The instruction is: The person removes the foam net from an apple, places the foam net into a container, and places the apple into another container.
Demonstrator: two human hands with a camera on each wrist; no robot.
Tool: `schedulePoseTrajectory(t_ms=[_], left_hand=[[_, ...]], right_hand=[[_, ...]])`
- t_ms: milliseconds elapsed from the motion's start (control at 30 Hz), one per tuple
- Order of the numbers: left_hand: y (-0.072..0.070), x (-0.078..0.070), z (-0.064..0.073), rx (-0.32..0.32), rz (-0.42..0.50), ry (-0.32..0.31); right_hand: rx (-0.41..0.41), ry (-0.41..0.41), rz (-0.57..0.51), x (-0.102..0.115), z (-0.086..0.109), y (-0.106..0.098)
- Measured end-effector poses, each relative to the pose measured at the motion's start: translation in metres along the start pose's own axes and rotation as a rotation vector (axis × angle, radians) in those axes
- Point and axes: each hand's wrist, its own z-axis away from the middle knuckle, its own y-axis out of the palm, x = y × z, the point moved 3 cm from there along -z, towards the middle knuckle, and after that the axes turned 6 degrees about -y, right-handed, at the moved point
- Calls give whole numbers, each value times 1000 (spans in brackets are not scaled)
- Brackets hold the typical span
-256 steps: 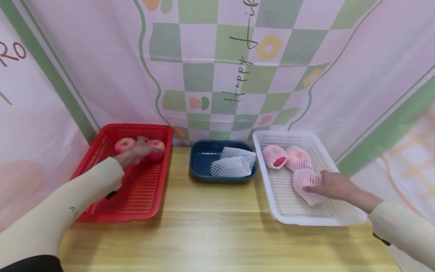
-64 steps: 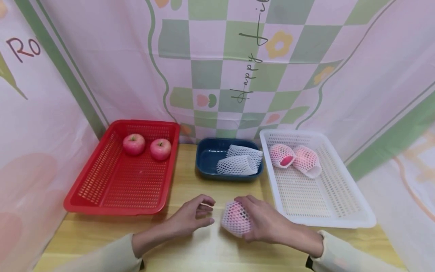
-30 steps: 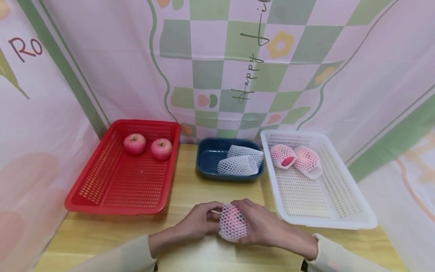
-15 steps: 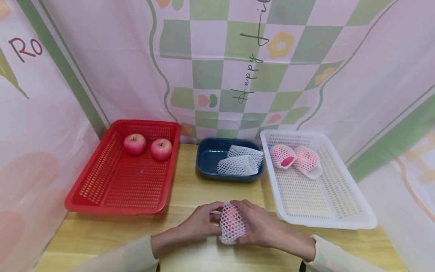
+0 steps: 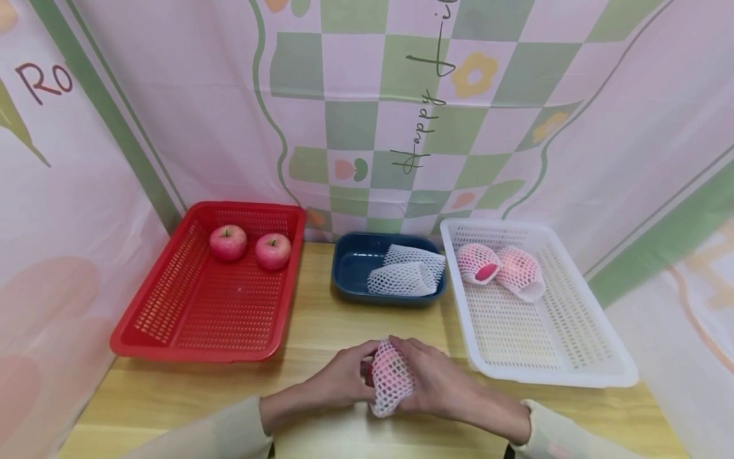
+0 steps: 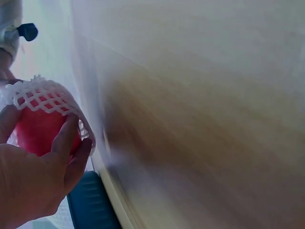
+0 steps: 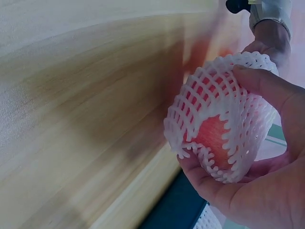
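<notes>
In the head view both hands hold one apple in a white foam net (image 5: 392, 376), just above the table's front middle. My right hand (image 5: 438, 380) grips the netted side, thumb and fingers spread round it. My left hand (image 5: 338, 380) curls its fingers on the opposite side. The left wrist view shows a wide patch of bare red apple (image 6: 40, 129) under the left fingers, with the net's edge pulled back across it. An opening of the net with apple skin (image 7: 214, 138) inside faces the right wrist camera.
A red basket (image 5: 201, 354) with two bare apples (image 5: 228, 243) stands at the left. The dark blue tray (image 5: 348, 294) at centre back holds two loose foam nets (image 5: 401, 278). At the right, a white basket (image 5: 550, 376) contains two netted apples (image 5: 518, 271).
The right hand has brought a netted apple from the white basket to the middle. The left hand has left the red basket and taken hold of it. The net has since slid back, baring the left side.
</notes>
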Motion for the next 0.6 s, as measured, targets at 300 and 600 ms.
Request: schedulePoseTrajectory(t_ms=[300,600], left_hand=[[0,-1,0,-21,-59,9],[-3,1,4,-49,-15,44]], right_hand=[[-24,-21,-2,0,-1,1],[-58,-79,11,-5,0,-5]])
